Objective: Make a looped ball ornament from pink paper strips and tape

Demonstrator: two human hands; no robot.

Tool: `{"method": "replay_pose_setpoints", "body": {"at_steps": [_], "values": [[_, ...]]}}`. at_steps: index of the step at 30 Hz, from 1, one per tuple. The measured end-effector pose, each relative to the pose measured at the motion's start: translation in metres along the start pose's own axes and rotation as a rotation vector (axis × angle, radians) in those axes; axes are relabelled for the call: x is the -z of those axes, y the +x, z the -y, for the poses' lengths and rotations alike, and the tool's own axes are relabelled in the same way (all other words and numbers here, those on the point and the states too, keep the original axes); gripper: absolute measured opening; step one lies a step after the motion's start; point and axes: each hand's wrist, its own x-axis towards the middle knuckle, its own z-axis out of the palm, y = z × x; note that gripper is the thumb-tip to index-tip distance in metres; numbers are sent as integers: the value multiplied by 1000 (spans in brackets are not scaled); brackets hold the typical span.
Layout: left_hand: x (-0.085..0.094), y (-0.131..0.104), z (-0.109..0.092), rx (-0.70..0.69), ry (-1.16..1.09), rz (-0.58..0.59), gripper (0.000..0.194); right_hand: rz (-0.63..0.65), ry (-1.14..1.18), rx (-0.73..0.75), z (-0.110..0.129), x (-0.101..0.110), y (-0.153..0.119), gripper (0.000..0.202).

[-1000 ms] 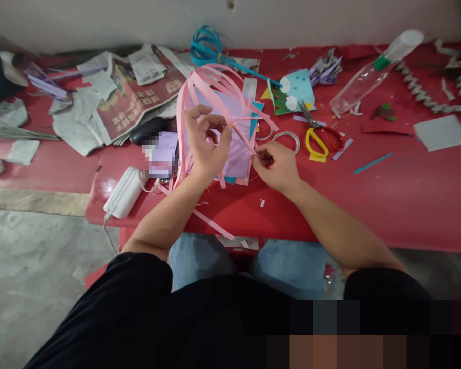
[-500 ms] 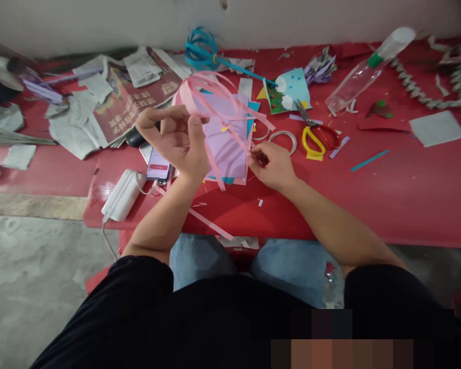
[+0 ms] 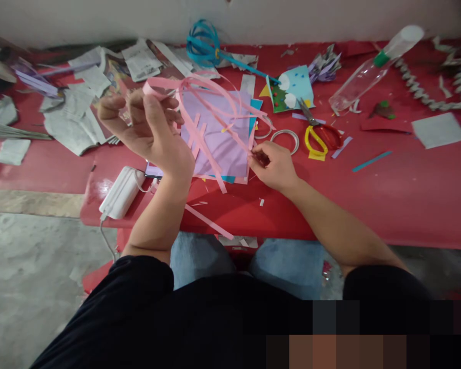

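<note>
My right hand [image 3: 274, 166] pinches the lower end of a pink paper stem, whose loose loops of pink paper strips [image 3: 211, 95] spread up and to the left. A small yellow band shows where the strips meet the stem. Raised at the left, my left hand [image 3: 149, 130] has its palm turned up and its fingers bent behind the thumb. One pink strip curls over the thumb tip and seems pinched there, though the contact is partly hidden. Beneath the strips lies a stack of lilac paper [image 3: 230, 148] with blue and pink sheets under it.
Scissors [image 3: 317, 133], a tape roll [image 3: 285, 141] and a decorated card [image 3: 292, 89] lie right of the stack. Behind is a blue paper-strip ball on a stem [image 3: 203, 43]. A plastic bottle [image 3: 363, 77] leans back right; a white power bank [image 3: 123, 192] sits front left. Newspaper scraps [image 3: 72, 113] cover the left.
My left hand has moved left, drawing a pink strip out that way, and more lilac paper shows. My right hand has stayed almost in place on the stem.
</note>
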Motion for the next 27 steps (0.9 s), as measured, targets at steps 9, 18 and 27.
{"method": "replay_pose_setpoints", "body": {"at_steps": [9,18,27], "values": [[0,-38,19,121,13,152,38,-15,20,18,-5,-1,0,13],[12,-58,34,199,338,373,64,-54,5,43,-5,0,0,16],[7,-70,36,173,445,408,69,-48,30,35,-5,-1,0,12]]}}
